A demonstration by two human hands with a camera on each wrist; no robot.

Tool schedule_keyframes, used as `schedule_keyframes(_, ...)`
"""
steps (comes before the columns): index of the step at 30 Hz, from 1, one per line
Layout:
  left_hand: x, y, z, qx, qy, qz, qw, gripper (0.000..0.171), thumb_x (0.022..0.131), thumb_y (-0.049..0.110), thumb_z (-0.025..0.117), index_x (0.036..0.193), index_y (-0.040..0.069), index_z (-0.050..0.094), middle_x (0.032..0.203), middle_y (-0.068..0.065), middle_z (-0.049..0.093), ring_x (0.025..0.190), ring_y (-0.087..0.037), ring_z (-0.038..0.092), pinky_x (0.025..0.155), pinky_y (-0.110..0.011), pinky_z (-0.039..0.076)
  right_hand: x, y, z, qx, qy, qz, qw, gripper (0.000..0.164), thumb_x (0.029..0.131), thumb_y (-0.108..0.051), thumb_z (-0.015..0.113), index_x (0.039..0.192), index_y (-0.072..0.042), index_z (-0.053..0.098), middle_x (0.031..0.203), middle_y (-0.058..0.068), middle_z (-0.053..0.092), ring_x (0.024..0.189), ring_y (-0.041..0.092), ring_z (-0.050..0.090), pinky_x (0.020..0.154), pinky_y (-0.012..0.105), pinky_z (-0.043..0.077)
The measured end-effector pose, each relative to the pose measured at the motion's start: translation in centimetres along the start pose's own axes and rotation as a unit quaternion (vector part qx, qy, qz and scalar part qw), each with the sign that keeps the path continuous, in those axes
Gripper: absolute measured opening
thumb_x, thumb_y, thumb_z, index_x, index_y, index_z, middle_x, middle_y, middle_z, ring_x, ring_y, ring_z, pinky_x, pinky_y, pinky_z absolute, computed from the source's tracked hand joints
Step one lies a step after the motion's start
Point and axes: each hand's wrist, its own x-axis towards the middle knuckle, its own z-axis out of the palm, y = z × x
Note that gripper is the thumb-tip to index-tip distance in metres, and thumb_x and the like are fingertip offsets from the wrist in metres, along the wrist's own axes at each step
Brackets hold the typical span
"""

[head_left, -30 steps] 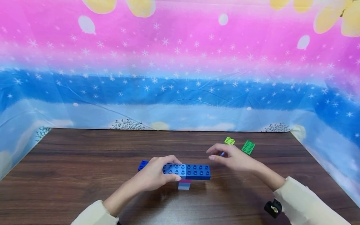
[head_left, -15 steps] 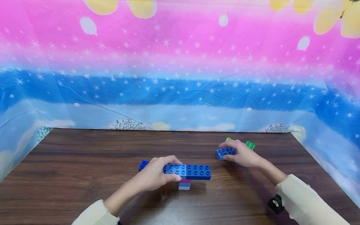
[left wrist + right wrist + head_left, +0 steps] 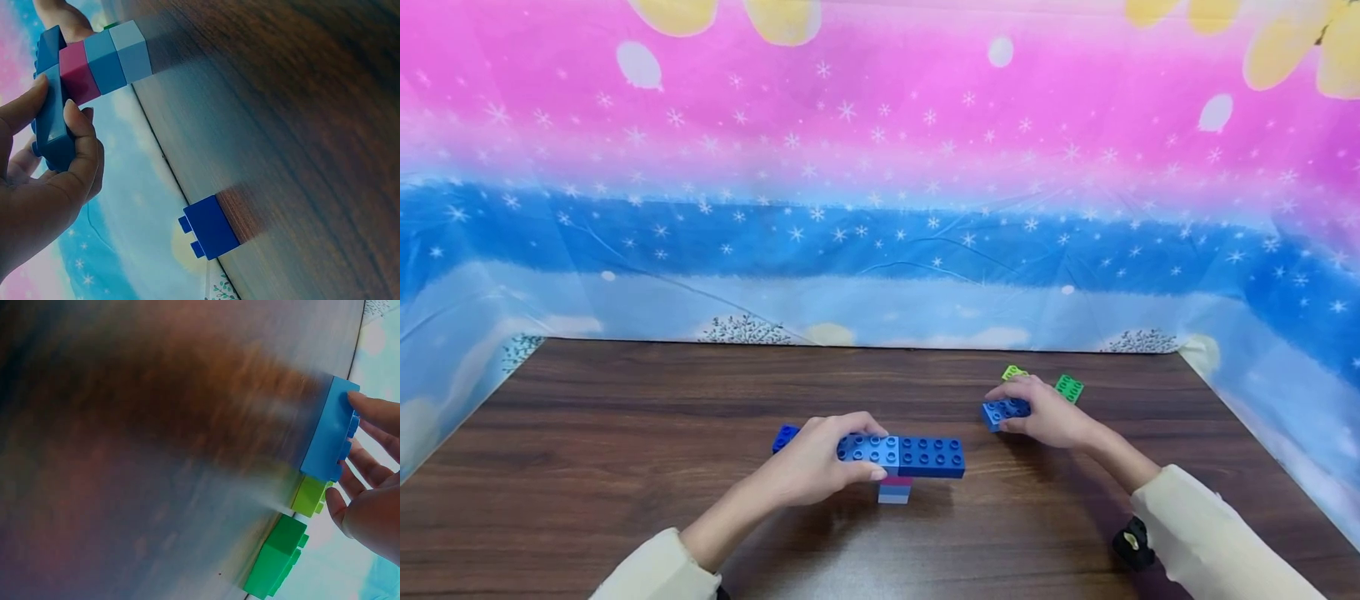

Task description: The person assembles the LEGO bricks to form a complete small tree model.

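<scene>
In the head view my left hand (image 3: pixel 820 458) grips a light blue brick (image 3: pixel 872 450), thumb in front and fingers behind. Beside it, end to end, sits a dark blue brick (image 3: pixel 931 457). Both rest atop a short column, whose magenta brick (image 3: pixel 80 72), mid-blue brick (image 3: pixel 105 60) and pale blue brick (image 3: pixel 132 51) show in the left wrist view. Over to the right, my right hand (image 3: pixel 1052 412) pinches a blue brick (image 3: pixel 1002 412) on or just above the table; its fingers partly cover the studs. The right wrist view shows that brick's long side (image 3: pixel 328 434).
A yellow-green brick (image 3: pixel 1012 372) and a green brick (image 3: pixel 1070 388) lie behind my right hand. One deep blue brick (image 3: pixel 786 437) stands beyond my left hand. Patterned cloth (image 3: pixel 880 250) hangs along the back of the wooden table (image 3: pixel 625 417).
My right hand has moved right and back and taken hold of the blue brick, which has shifted slightly in the last half second. My left hand keeps its grip on the light blue brick.
</scene>
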Motion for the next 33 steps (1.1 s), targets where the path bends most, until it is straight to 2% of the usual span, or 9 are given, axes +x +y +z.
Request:
schedule_keyframes(10,0.1,0.1,-0.1,0.002,-0.001,0.000,1.0000,0.031,0.083,0.022,0.068,0.110,0.009,0.059,0.103,-0.007,0.063,0.083,-0.013,0.058,0.067,-0.031,0.047,-0.3,0.4,0.0,0.009,-0.014,0.015,1.000,0.036,0.084,-0.010,0.066,0.118,-0.006,0.059,0.120,0.016,0.054,0.109,0.034,0.048,0.084,0.048,0.041)
schedule_keyframes(17,0.0,0.1,-0.1,0.002,-0.002,-0.002,1.0000,0.031,0.083,0.021,0.068,0.110,0.010,0.059,0.103,-0.008,0.063,0.081,-0.013,0.057,0.066,-0.030,0.047,-0.5,0.3,0.1,0.030,-0.021,0.017,0.999,0.037,0.082,-0.011,0.067,0.118,-0.005,0.059,0.117,0.012,0.057,0.105,0.029,0.052,0.084,0.045,0.043)
schedule_keyframes(28,0.0,0.0,-0.1,0.001,-0.003,-0.006,1.0000,0.030,0.082,0.021,0.068,0.109,0.010,0.059,0.103,-0.008,0.063,0.081,-0.013,0.057,0.065,-0.030,0.047,-0.6,-1.2,-0.9,0.049,-0.016,-0.014,0.999,0.037,0.084,-0.015,0.067,0.118,-0.004,0.057,0.110,0.006,0.059,0.099,0.023,0.054,0.078,0.037,0.046)
schedule_keyframes(33,0.0,0.0,-0.1,-0.001,-0.005,-0.005,1.0000,0.030,0.083,0.020,0.068,0.109,0.010,0.059,0.103,-0.007,0.063,0.081,-0.012,0.057,0.065,-0.030,0.046,-0.7,-2.3,-1.4,0.059,-0.008,-0.032,0.998,0.038,0.084,-0.018,0.067,0.119,-0.007,0.057,0.108,0.003,0.057,0.094,0.019,0.053,0.074,0.032,0.046)
